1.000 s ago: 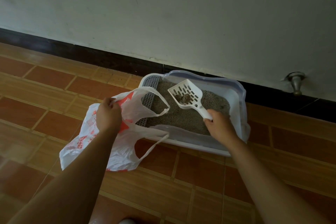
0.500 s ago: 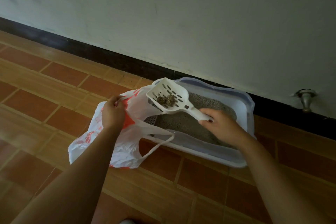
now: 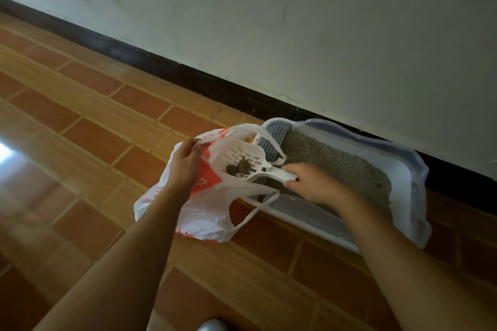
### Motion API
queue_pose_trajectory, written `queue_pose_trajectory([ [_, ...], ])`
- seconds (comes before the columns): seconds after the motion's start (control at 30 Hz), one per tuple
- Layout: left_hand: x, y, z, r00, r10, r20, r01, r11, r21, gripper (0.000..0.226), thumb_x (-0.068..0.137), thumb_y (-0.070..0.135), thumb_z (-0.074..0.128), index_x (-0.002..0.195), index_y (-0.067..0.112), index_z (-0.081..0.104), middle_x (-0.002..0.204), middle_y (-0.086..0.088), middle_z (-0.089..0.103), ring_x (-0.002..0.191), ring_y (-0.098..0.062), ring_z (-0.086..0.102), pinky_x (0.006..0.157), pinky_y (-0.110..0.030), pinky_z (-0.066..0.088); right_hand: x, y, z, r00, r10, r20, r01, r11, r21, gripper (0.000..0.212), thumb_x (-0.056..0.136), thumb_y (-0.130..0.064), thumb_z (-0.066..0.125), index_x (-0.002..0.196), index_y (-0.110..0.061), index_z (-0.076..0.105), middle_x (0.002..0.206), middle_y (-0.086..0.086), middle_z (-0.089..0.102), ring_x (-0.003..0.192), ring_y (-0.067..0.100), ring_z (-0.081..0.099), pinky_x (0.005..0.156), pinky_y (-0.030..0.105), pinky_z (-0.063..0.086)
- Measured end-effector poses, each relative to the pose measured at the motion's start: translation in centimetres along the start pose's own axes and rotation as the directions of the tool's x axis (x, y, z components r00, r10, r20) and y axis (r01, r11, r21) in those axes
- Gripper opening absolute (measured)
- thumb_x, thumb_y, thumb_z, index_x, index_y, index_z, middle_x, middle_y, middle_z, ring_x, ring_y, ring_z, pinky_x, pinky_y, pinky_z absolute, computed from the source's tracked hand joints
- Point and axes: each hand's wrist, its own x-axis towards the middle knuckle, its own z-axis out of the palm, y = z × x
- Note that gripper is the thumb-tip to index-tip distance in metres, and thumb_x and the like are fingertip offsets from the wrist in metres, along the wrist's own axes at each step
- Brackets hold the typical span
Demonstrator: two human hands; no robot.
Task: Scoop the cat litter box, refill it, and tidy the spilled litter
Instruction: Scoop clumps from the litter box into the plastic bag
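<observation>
A white litter box (image 3: 408, 196) with a bluish rim lies on the tiled floor against the wall, filled with grey litter (image 3: 336, 166). My right hand (image 3: 312, 183) grips the handle of a white slotted scoop (image 3: 242, 156). Two dark clumps (image 3: 239, 166) lie in the scoop, which sits inside the mouth of a white and red plastic bag (image 3: 204, 212). My left hand (image 3: 185, 164) pinches the bag's edge and holds it open just left of the box.
A grey perforated panel (image 3: 271, 137) lines the box's left end. A dark skirting board (image 3: 188, 75) runs along the white wall behind. Orange and tan floor tiles (image 3: 80, 129) stretch to the left and front.
My right hand has carried the scoop with its clumps leftward from over the litter into the bag's mouth. My left hand keeps its hold on the bag. The camera has tilted.
</observation>
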Motion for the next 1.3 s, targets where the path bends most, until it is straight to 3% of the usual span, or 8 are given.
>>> queue_pose_trajectory([
  [0.17,-0.1,-0.2,-1.3,1.000,-0.014,0.018,0.014,1.000,-0.025,0.020,0.100,0.024,0.038,0.106,0.014,0.055,0.106,-0.010,0.057,0.082,-0.017,0.061,0.061,-0.023,0.050,3.0,-2.8,1.1,0.998,-0.047,0.049,0.050,0.997,-0.067,0.026,0.095,-0.020,0.046,0.119,-0.013,0.055,0.112,0.007,0.059,0.099,0.021,0.057,0.086,0.039,0.050],
  [0.33,-0.3,-0.1,-2.4,0.998,-0.044,0.052,0.048,0.996,-0.073,0.019,0.100,0.026,0.040,0.094,0.022,0.058,0.110,-0.016,0.060,0.093,-0.032,0.065,0.077,-0.043,0.057,5.5,-5.6,2.3,0.993,-0.069,0.093,0.085,0.979,-0.185,0.021,0.094,-0.020,0.045,0.113,-0.016,0.054,0.105,0.006,0.059,0.093,0.020,0.059,0.084,0.040,0.051],
  [0.53,-0.2,-0.2,-3.3,0.997,-0.047,0.054,0.055,0.988,-0.144,0.020,0.100,0.021,0.039,0.094,0.019,0.058,0.098,-0.012,0.063,0.082,-0.024,0.066,0.073,-0.037,0.056,6.7,-7.7,3.2,0.996,-0.087,-0.020,0.070,0.896,-0.438,0.015,0.092,-0.017,0.051,0.107,-0.014,0.054,0.105,0.006,0.059,0.094,0.022,0.057,0.079,0.033,0.044],
  [0.7,0.0,-0.6,-4.1,0.998,-0.057,0.017,0.059,0.987,-0.150,0.023,0.100,0.018,0.037,0.087,0.016,0.056,0.083,-0.007,0.064,0.065,-0.015,0.065,0.062,-0.028,0.056,6.9,-8.0,3.6,0.973,-0.189,-0.133,0.059,0.759,-0.649,0.028,0.087,-0.016,0.058,0.114,-0.011,0.055,0.115,0.010,0.057,0.108,0.025,0.053,0.089,0.035,0.042],
  [0.83,0.1,-0.7,-4.2,0.997,-0.079,0.006,0.079,0.986,-0.146,0.020,0.100,0.017,0.036,0.093,0.013,0.055,0.081,-0.004,0.062,0.064,-0.012,0.064,0.052,-0.020,0.052,7.4,-8.4,4.3,0.959,-0.248,-0.137,0.071,0.681,-0.729,0.026,0.086,-0.020,0.060,0.110,-0.011,0.057,0.112,0.009,0.059,0.105,0.024,0.054,0.090,0.035,0.042],
  [0.97,0.0,-0.4,-3.9,0.996,-0.090,-0.011,0.087,0.984,-0.154,0.018,0.100,0.016,0.036,0.098,0.010,0.053,0.079,-0.002,0.060,0.066,-0.011,0.061,0.046,-0.014,0.048,7.4,-8.6,4.5,0.945,-0.285,-0.161,0.084,0.686,-0.723,0.022,0.088,-0.018,0.059,0.108,-0.010,0.060,0.107,0.008,0.061,0.101,0.022,0.057,0.083,0.032,0.047],
  [1.13,0.2,-0.1,-3.3,0.993,-0.114,-0.033,0.107,0.980,-0.168,0.023,0.100,0.015,0.036,0.087,0.016,0.055,0.081,-0.003,0.060,0.072,-0.013,0.060,0.061,-0.022,0.048,7.4,-8.8,4.5,0.923,-0.357,-0.144,0.158,0.693,-0.703,0.017,0.090,-0.015,0.055,0.106,-0.011,0.061,0.104,0.008,0.062,0.097,0.021,0.059,0.074,0.028,0.047],
  [1.3,0.4,-0.1,-3.3,0.990,-0.129,-0.047,0.117,0.972,-0.204,0.026,0.099,0.013,0.036,0.083,0.016,0.056,0.082,-0.007,0.060,0.076,-0.019,0.061,0.073,-0.031,0.053,7.3,-8.9,4.6,0.890,-0.434,-0.139,0.213,0.666,-0.715,0.018,0.091,-0.017,0.055,0.106,-0.010,0.062,0.103,0.008,0.064,0.094,0.020,0.059,0.076,0.029,0.049],
])
